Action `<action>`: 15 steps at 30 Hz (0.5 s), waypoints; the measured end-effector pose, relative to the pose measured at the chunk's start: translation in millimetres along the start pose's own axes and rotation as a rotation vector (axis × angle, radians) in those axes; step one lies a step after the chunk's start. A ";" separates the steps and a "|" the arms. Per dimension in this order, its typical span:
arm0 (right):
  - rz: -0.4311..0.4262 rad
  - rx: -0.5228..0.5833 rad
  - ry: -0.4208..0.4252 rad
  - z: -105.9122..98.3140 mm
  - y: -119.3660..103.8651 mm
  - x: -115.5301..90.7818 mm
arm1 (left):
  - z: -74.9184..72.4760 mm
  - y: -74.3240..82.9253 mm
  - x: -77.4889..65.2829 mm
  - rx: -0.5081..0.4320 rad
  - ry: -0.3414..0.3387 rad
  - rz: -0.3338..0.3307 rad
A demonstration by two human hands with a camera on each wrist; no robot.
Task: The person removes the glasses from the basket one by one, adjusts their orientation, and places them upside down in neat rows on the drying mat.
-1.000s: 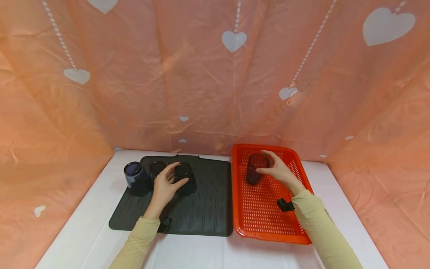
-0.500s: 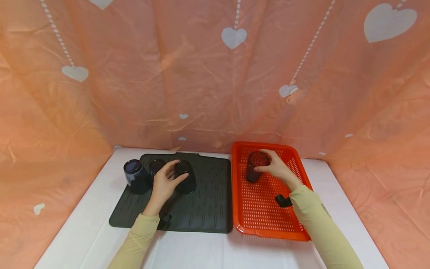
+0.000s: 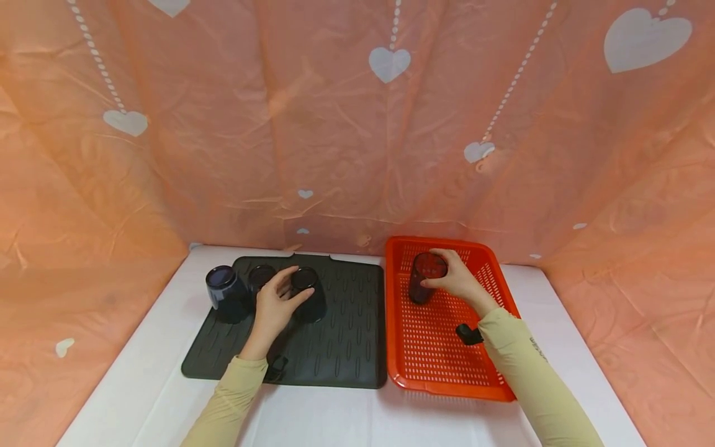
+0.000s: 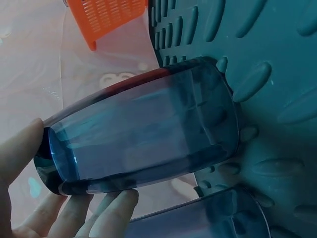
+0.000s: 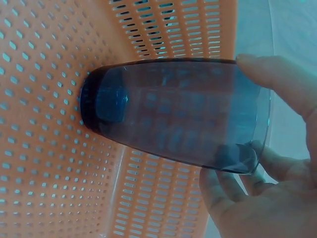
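Observation:
On the dark drying mat (image 3: 346,347), a dark tinted drinking glass (image 4: 143,129) stands upside down. My left hand (image 3: 272,310) holds it near its thick base, thumb on one side and fingers on the other. Inside the orange basket (image 3: 393,347), a second tinted glass (image 5: 168,114) stands upright with its base at the perforated floor. The right hand (image 3: 460,282) grips this one near the rim, thumb (image 5: 277,74) opposite the fingers. Two more upside-down glasses are left of the first: one (image 3: 229,298) at the mat's left edge, another (image 3: 261,276) partly hidden by my left hand.
The basket stands close against the mat's right side, its raised walls around the right-hand glass. Both rest on a white-covered table (image 3: 318,416). An orange curtain (image 3: 346,155) with white hearts hangs behind and along both sides.
The right hand and forearm have shifted very slightly left, with the hand still at its glass. My left hand keeps its place on the mat's glass. The head view has tilted slightly.

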State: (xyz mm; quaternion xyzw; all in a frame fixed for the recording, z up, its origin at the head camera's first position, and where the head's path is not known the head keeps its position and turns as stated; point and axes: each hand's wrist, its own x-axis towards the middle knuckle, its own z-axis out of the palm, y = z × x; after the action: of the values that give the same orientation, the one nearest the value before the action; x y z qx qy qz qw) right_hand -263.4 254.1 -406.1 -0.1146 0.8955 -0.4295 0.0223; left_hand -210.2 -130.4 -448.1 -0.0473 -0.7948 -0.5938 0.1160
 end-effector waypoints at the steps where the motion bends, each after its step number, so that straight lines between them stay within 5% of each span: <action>1: 0.004 0.003 -0.001 -0.2 -0.2 0.0 | 0.0 -0.3 0.1 -0.003 0.001 0.003; 15: 0.033 0.100 -0.034 -2.0 3.3 0.2 | -0.2 1.1 -1.4 -0.007 -0.001 0.005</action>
State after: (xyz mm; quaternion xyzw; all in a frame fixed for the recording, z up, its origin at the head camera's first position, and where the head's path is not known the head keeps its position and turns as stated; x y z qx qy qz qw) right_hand -264.5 257.5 -407.4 -0.1059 0.8742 -0.4712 0.0504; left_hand -208.6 -130.2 -447.3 -0.0500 -0.7926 -0.5964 0.1168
